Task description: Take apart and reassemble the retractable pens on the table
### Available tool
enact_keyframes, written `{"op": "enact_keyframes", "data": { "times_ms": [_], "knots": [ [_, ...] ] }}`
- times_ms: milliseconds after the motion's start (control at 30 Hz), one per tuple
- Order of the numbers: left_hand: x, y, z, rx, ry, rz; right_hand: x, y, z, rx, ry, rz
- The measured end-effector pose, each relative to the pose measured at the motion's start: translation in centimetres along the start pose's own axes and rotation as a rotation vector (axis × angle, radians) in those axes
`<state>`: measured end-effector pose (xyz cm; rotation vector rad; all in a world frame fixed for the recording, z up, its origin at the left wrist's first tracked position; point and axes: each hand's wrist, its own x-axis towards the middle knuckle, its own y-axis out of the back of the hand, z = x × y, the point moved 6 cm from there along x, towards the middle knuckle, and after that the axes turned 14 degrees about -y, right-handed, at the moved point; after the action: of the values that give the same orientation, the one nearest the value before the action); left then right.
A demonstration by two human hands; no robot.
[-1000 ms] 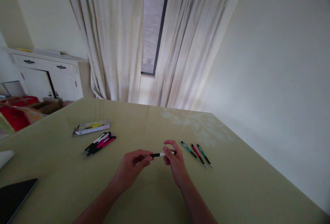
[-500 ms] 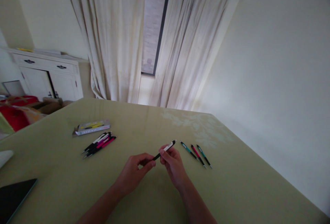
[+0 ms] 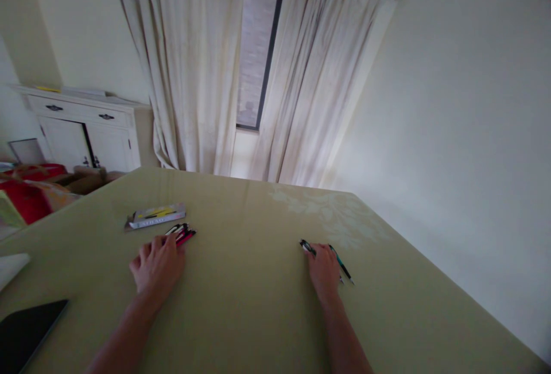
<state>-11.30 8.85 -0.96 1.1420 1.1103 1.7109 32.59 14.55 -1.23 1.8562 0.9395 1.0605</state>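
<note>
At left, left hand (image 3: 157, 265) lies over pen pile (image 3: 186, 237); at right, right hand (image 3: 324, 272) partly covers pen row (image 3: 342, 264); cannot tell whether either grips.

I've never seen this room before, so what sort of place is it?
Probably a room in a home: long pale curtains, a white cabinet and a cloth-like covered table.

We look through one head-worn camera, forward and down over the table (image 3: 241, 305), near enough to frame the left hand (image 3: 158, 265) and right hand (image 3: 323, 271), yet wide enough to take in both far corners and the curtains (image 3: 198, 76) beyond.
</note>
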Motion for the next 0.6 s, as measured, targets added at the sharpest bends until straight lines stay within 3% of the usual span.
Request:
{"op": "enact_keyframes", "data": {
  "times_ms": [167, 333, 467, 533, 600],
  "knots": [
    [0.2, -0.2, 0.4, 0.035, -0.064, -0.002, -0.1, -0.5, 0.3, -0.114, -0.057, -0.024],
    [0.6, 0.0, 0.6, -0.006, -0.126, 0.028, 0.1, 0.5, 1.2, -0.156, -0.168, 0.030],
    [0.3, 0.5, 3.3, -0.158, -0.289, 0.104, -0.2, 1.9, -1.0, 0.247, -0.071, 0.091],
    [-0.8, 0.4, 6.3, -0.308, -0.455, 0.122, -1.3, 1.8, -3.3, 0.559, -0.015, -0.011],
    [-2.6, 0.0, 9.9, -0.450, -0.646, 0.095, -3.4, 0.6, -6.6, 0.819, 0.088, -0.332]
  ]
}}
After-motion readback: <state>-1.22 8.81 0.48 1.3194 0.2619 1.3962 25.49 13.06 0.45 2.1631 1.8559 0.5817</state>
